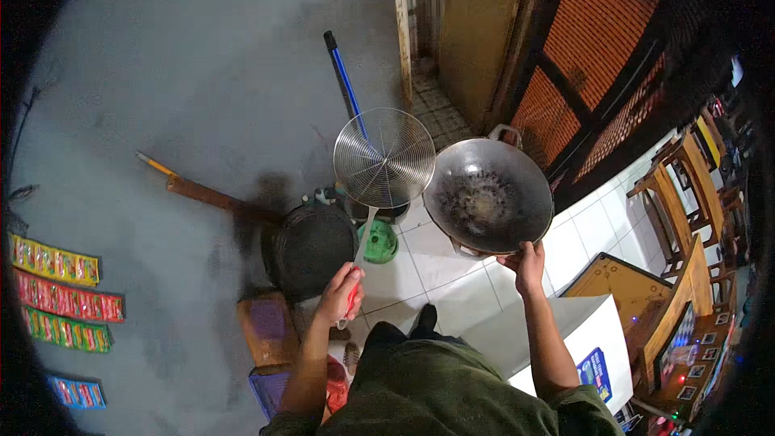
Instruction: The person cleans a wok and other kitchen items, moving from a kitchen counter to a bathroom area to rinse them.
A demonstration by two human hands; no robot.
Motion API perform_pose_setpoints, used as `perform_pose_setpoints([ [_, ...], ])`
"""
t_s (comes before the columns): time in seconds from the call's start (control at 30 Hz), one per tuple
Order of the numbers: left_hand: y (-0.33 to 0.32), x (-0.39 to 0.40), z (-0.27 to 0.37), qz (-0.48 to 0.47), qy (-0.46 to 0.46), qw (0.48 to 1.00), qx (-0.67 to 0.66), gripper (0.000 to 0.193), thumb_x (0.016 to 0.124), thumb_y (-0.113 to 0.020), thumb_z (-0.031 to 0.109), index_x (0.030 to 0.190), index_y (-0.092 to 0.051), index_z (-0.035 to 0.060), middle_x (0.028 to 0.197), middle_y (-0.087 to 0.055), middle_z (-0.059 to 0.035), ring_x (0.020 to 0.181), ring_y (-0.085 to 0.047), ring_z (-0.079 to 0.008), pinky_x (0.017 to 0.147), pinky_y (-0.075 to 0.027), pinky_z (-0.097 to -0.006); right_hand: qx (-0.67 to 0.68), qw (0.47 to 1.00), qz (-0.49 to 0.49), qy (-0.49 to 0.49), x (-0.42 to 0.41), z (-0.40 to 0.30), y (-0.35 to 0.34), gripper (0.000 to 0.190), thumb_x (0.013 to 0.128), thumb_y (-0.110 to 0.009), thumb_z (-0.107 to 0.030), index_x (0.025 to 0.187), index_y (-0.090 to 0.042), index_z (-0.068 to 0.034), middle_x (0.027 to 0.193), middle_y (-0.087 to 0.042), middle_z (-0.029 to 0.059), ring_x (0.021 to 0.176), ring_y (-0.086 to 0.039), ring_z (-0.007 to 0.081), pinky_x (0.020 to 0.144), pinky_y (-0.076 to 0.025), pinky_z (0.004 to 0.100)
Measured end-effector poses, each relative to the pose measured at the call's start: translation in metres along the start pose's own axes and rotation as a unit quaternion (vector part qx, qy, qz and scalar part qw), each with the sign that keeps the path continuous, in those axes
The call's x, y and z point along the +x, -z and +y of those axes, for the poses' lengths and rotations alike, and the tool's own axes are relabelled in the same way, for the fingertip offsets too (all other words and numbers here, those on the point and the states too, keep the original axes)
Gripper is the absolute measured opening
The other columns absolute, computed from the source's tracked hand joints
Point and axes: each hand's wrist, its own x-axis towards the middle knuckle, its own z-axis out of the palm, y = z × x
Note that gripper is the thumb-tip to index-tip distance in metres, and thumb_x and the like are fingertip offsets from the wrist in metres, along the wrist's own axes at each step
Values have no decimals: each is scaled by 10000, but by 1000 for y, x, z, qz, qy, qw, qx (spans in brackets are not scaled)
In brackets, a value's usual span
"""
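Note:
My left hand (340, 295) grips the red handle of a wire spider skimmer (385, 158). Its round mesh of coiled wire is raised in front of me, over a blue pole seen through it. With my right hand (525, 267) I hold the near rim of a large metal wok (490, 194), thumb on the inside edge. The wok's inner bottom is blackened and patchy, and I see nothing lying in it. A loop handle (506, 133) stands out at its far side. The skimmer's right edge overlaps the wok's left rim in view; whether they touch I cannot tell.
A dark round pan (315, 248) and a green plastic item (380, 242) are low by the grey wall. The blue pole (345, 75) leans there. Sachet strips (69, 297) hang at left. A white cabinet (569, 339) stands at right, wooden chairs (669, 194) beyond, a door (478, 36) ahead.

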Motion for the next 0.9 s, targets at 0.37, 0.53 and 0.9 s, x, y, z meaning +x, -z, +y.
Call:
perform_pose_setpoints([
  [0.37,13,146,69,-63,11,993,100,262,998,-390,338,1049,-450,88,597,-439,-18,338,-370,-94,315,-313,-250,-29,998,43,19,108,6,-36,442,916,-363,-120,1338,-251,-50,1156,-508,187,746,-668,294,590,-608,369],
  [0.53,8,229,125,-130,-5,984,123,248,996,-391,326,1031,-444,87,611,-447,-16,342,-380,-92,311,-315,-250,-55,987,99,109,188,51,-9,390,899,-391,-108,1276,-339,-27,1168,-507,152,837,-636,287,598,-610,382],
  [0.9,-50,402,168,-183,-1,978,100,242,984,-405,326,1005,-415,85,535,-406,-31,307,-354,-131,308,-300,-286,25,987,138,72,281,-11,-67,457,933,-475,-245,1304,-327,-24,1072,-570,171,839,-630,277,516,-554,369],
])
